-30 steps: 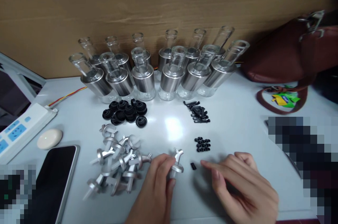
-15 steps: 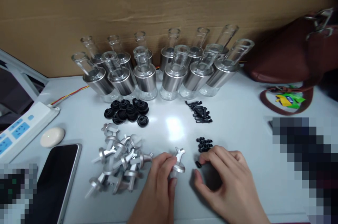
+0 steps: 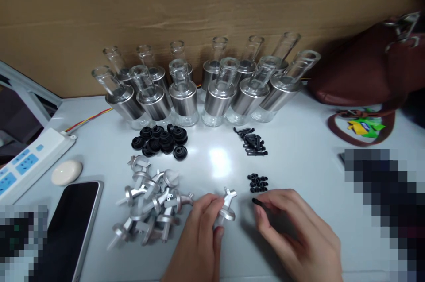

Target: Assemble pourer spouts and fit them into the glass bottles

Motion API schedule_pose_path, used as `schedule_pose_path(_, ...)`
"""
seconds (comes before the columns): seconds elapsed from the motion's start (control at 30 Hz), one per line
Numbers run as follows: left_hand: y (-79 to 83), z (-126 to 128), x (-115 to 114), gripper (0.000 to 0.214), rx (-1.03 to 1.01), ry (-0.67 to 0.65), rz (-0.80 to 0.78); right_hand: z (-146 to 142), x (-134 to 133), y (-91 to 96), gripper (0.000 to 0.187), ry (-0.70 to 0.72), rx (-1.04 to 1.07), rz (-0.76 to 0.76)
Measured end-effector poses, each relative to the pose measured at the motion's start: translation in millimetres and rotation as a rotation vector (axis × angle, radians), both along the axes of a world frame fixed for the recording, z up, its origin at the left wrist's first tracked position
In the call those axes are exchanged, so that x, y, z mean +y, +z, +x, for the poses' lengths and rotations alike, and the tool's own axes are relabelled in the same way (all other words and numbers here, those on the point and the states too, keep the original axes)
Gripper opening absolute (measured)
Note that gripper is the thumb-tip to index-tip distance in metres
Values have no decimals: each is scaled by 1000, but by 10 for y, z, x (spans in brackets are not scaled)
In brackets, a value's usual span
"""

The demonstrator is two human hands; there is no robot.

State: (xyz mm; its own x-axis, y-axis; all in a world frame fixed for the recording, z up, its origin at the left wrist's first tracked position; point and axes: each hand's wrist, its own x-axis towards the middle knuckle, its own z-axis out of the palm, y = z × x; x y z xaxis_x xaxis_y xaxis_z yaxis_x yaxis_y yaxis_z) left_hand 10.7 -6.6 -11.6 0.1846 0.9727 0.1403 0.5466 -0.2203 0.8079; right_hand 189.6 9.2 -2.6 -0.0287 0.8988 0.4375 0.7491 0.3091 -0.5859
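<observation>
Between the thumb and fingers of my left hand (image 3: 202, 231) is a silver pour spout (image 3: 227, 213), its forked tip pointing up and away. My right hand (image 3: 295, 229) pinches a small black cap (image 3: 256, 201) between thumb and index finger, to the right of the spout and apart from it. Just beyond that hand lies a cluster of small black caps (image 3: 258, 183). A heap of silver pour spouts (image 3: 154, 202) lies left of my left hand. Farther back are a pile of black rubber stoppers (image 3: 162, 139) and a bunch of thin black levers (image 3: 253, 141).
Several glass bottles with steel bands (image 3: 183, 96) stand in two rows at the back, before a cardboard sheet (image 3: 199, 3). At left are a power strip (image 3: 33, 156), a white oval case (image 3: 67, 172) and a phone (image 3: 68, 229). A brown bag (image 3: 355, 69) sits at right.
My right thumb and index finger have closed on a black cap near the cluster. The hand has drawn slightly right. My left hand still holds the spout, almost unmoved.
</observation>
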Motion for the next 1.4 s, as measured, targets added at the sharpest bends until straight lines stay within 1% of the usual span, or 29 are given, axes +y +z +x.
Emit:
schedule_pose_path(0.13, 42, -21, 13, 39, 2, -7, 45, -144, -23, 12, 13, -60, 85, -1)
schedule_pose_path(0.27, 25, -43, 10, 36, 16, -12, 75, -227, -40, -6, 18, -79, 151, 6)
schedule_pose_path(0.4, 7, -41, -9, 37, 33, -4, 94, -214, -56, -14, 22, -83, 170, 41)
schedule_pose_path(0.67, -14, -39, -29, 36, 43, -18, 106, -178, -85, 2, 25, -16, 171, 27)
schedule_pose_path(0.8, -17, -46, -41, 35, 28, -21, 108, -182, -108, -9, 32, 8, 222, 29)
schedule_pose_path(0.87, -23, -59, -40, 34, 20, -26, 114, -190, -105, -8, 34, -17, 270, 34)
schedule_pose_path(0.93, -41, -87, -29, 35, 13, -33, 126, -198, -91, 3, 31, -48, 302, 36)
schedule_pose_path(1.0, -67, -133, -7, 37, 15, -73, 152, -200, -74, 22, 28, -60, 294, 24)
schedule_pose_path(1.1, -103, -214, 35, 43, 50, -183, 198, -192, -57, 51, 27, -26, 264, 14)
schedule_pose_path(1.17, -112, -256, 55, 45, 89, -222, 209, -182, -55, 62, 27, 6, 273, 30)
schedule_pose_path(1.3, -94, -278, 69, 43, 139, -212, 211, -171, -60, 64, 31, 66, 288, 82)
schedule_pose_path(1.4, -65, -239, 56, 41, 142, -189, 237, -167, -55, 51, 34, 93, 279, 101)
